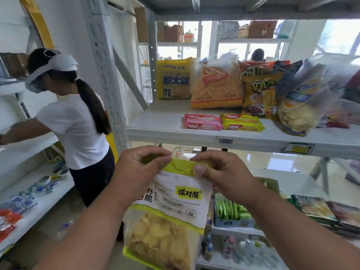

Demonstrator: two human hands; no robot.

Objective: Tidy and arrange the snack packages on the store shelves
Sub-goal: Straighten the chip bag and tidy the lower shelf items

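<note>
Shelf (175, 131) above | my left hand (140, 168) and right hand (224, 172) pinched chip bag (171, 211) top | bag hung upright below shelf

Both hands pinch the lime-green top seal of a white and lime-green chip bag with a clear window of yellow crisps (171, 209): the left hand (140, 168) at its left corner, the right hand (220, 172) at its right corner. The bag hangs upright just below the front edge of the grey metal shelf (165, 131). On that shelf, a pink wafer packet (202, 122) and a yellow wafer packet (242, 122) lie side by side; behind them stands an orange clear-fronted snack bag (216, 84). Left of the shelf, a person in a white T-shirt (72, 129) reaches toward another rack.
</note>
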